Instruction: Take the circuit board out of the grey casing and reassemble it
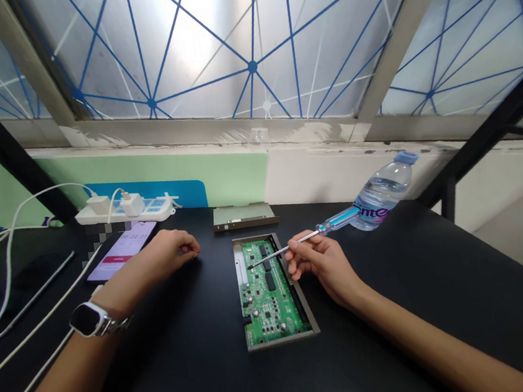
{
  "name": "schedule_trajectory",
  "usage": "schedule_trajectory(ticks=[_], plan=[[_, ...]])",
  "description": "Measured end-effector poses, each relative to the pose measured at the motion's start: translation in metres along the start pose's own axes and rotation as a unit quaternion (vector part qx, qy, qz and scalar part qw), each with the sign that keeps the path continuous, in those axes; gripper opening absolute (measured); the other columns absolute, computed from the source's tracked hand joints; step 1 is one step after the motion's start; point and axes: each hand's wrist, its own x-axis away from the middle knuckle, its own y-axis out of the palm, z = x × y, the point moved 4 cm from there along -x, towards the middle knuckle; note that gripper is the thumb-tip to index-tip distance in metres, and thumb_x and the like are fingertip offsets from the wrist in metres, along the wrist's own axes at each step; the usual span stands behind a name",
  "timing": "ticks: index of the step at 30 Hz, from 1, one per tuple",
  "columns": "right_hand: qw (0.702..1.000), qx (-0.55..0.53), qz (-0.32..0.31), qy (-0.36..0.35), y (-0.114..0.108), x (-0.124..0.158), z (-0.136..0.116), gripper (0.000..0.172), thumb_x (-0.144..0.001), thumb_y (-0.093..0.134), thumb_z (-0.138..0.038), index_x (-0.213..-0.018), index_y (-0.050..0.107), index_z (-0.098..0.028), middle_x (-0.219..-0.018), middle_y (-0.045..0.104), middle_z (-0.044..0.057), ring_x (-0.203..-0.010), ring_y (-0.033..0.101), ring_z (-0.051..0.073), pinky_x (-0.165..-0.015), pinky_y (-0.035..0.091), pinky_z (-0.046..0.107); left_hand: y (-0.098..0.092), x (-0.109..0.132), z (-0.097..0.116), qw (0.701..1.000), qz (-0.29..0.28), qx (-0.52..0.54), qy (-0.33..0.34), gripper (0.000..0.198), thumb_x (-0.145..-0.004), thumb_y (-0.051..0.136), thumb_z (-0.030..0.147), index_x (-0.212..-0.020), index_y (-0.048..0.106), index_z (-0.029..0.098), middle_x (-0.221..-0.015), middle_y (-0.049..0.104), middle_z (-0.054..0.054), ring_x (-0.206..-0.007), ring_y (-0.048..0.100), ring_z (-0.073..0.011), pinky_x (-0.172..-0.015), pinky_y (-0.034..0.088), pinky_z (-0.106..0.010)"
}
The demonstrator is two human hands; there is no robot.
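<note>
A screwdriver (339,219) with a clear blue handle is pinched by its metal shaft in my right hand (320,264). Its dark tip points left and down, over the upper left part of a green circuit board (266,308); whether it touches is hard to tell. That board lies inside a shallow metal case (307,313) on the black table. To the left, beside a phone (122,251), my left hand (174,253) rests with its fingers curled; what they hold, if anything, is hidden. A watch (87,318) is on my left wrist.
A metal cover plate (244,216) lies behind the case. At the back right a water bottle (378,196) leans beside a black frame bar. A white power strip (153,210) with plugged-in chargers sits at the back left, and white cables (45,321) run across the left side.
</note>
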Motion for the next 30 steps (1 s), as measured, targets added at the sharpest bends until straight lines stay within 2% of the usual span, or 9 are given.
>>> schedule_trajectory(ticks=[7, 10, 13, 17, 23, 30], plan=[[1.000, 0.006, 0.000, -0.005, 0.001, 0.001, -0.002, 0.030, -0.076, 0.083, -0.039, -0.083, 0.066, -0.016, -0.070, 0.072, 0.003, -0.053, 0.066, 0.015, -0.047, 0.057, 0.026, 0.004, 0.002, 0.000, 0.999, 0.005, -0.021, 0.039, 0.017, -0.081, 0.059, 0.028, -0.080, 0.076, 0.023, -0.092, 0.073, -0.006, -0.087, 0.067, -0.0221, -0.082, 0.051, -0.032], [1.000, 0.008, 0.003, -0.006, 0.001, 0.001, -0.003, 0.029, -0.077, 0.083, -0.039, -0.083, 0.066, -0.017, -0.070, 0.072, 0.003, -0.053, 0.066, 0.015, -0.048, 0.058, 0.026, 0.002, 0.003, 0.002, 0.999, 0.012, -0.010, 0.030, 0.020, -0.079, 0.060, 0.030, -0.089, 0.076, 0.023, -0.100, 0.071, -0.007, -0.093, 0.066, -0.0236, -0.086, 0.052, -0.035], [1.000, 0.008, -0.001, -0.007, 0.002, 0.001, -0.002, 0.029, -0.078, 0.082, -0.039, -0.084, 0.066, -0.016, -0.070, 0.071, 0.003, -0.053, 0.066, 0.014, -0.048, 0.058, 0.025, 0.003, 0.005, 0.002, 1.000, 0.005, 0.011, 0.003, 0.031, -0.074, 0.066, 0.035, -0.100, 0.076, 0.023, -0.107, 0.068, -0.008, -0.091, 0.067, -0.0238, -0.084, 0.054, -0.034], [1.000, 0.007, -0.005, -0.006, 0.001, 0.001, -0.001, 0.028, -0.079, 0.082, -0.038, -0.084, 0.065, -0.016, -0.071, 0.071, 0.003, -0.054, 0.066, 0.014, -0.048, 0.057, 0.025, 0.008, 0.004, 0.001, 0.999, -0.022, 0.028, -0.017, 0.026, -0.074, 0.065, 0.034, -0.094, 0.077, 0.022, -0.097, 0.070, -0.007, -0.081, 0.069, -0.0208, -0.076, 0.056, -0.030], [1.000, 0.008, -0.003, -0.008, 0.000, 0.000, -0.002, 0.029, -0.080, 0.081, -0.040, -0.084, 0.065, -0.017, -0.071, 0.071, 0.003, -0.055, 0.066, 0.014, -0.048, 0.057, 0.026, 0.012, -0.001, -0.002, 1.000, -0.015, 0.023, -0.005, 0.020, -0.076, 0.057, 0.020, -0.080, 0.076, 0.020, -0.088, 0.073, -0.007, -0.074, 0.070, -0.0180, -0.072, 0.055, -0.026], [1.000, 0.025, 0.006, -0.012, -0.004, -0.001, -0.005, 0.032, -0.080, 0.079, -0.044, -0.084, 0.064, -0.016, -0.071, 0.069, 0.003, -0.056, 0.064, 0.015, -0.049, 0.055, 0.028, 0.010, -0.001, -0.007, 0.999, -0.026, 0.034, -0.014, 0.017, -0.077, 0.060, 0.025, -0.082, 0.075, 0.021, -0.086, 0.074, -0.005, -0.074, 0.070, -0.0196, -0.072, 0.056, -0.029]])
